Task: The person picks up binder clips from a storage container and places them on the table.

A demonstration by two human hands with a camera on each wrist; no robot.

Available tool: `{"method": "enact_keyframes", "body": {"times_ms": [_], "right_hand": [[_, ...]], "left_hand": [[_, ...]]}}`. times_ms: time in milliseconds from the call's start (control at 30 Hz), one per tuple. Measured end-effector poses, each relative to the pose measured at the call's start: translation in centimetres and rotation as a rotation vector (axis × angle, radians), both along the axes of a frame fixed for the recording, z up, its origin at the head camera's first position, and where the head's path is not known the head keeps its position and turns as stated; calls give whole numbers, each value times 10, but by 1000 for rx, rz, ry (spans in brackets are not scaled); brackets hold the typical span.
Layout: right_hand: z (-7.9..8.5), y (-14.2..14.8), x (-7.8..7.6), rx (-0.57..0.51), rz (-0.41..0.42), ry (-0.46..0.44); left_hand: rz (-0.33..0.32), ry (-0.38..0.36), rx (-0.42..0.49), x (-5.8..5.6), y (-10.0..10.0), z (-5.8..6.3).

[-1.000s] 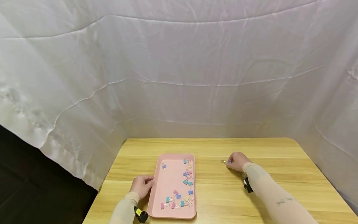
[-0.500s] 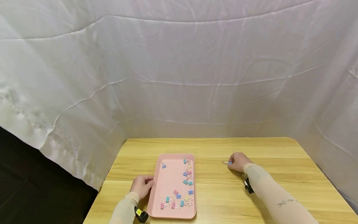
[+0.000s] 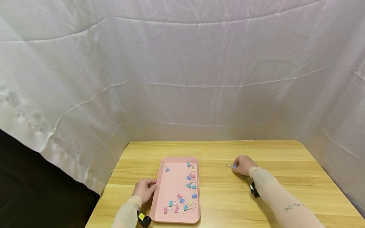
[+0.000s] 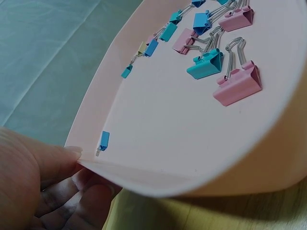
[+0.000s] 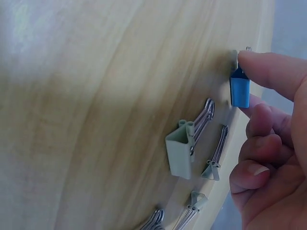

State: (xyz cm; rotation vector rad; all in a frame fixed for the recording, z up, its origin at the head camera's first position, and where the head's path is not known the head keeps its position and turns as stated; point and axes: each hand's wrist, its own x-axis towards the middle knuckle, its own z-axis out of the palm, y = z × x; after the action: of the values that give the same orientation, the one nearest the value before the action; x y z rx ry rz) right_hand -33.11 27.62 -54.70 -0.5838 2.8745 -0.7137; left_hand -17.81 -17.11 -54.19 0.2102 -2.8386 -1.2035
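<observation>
Blue clip [image 5: 240, 92]: smooth folded body, silver wire handles. Pinched in right hand [image 3: 243, 165], thumb against fingertips, over or on table [image 3: 216, 190], contact unclear. Pinched in left hand [image 3: 143, 190]: left wall of pink tray [image 3: 175, 180]. Counted inside: 15 clips [image 3: 194, 196] (5 teal, 4 blue, 4 pink, 2 yellow). Near right hand: 3 pale clips [image 5: 179, 160], handles of a fourth. Versus one second earlier: practically unchanged.

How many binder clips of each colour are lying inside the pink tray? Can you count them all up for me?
Teal binder clips: 5
Blue binder clips: 4
Pink binder clips: 4
Yellow binder clips: 2
Total in the pink tray: 15
</observation>
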Motion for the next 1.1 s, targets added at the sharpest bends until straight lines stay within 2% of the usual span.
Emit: {"method": "enact_keyframes", "body": {"times_ms": [233,433,633,867,1100], "right_hand": [[3,-2,-5,-15,-4,-3],[11,-22,-12,-39,6,15],[18,-57,-15,-88,24,35],[32,-110,-8,-113,16,34],[36,-158,2,-149,91,46]], "left_hand": [[8,-2,11,-1,2,-1],[8,0,17,-2,3,-1],[15,-5,26,-2,3,-1],[17,7,18,-2,4,-3],[17,-5,35,-1,5,-4]]}}
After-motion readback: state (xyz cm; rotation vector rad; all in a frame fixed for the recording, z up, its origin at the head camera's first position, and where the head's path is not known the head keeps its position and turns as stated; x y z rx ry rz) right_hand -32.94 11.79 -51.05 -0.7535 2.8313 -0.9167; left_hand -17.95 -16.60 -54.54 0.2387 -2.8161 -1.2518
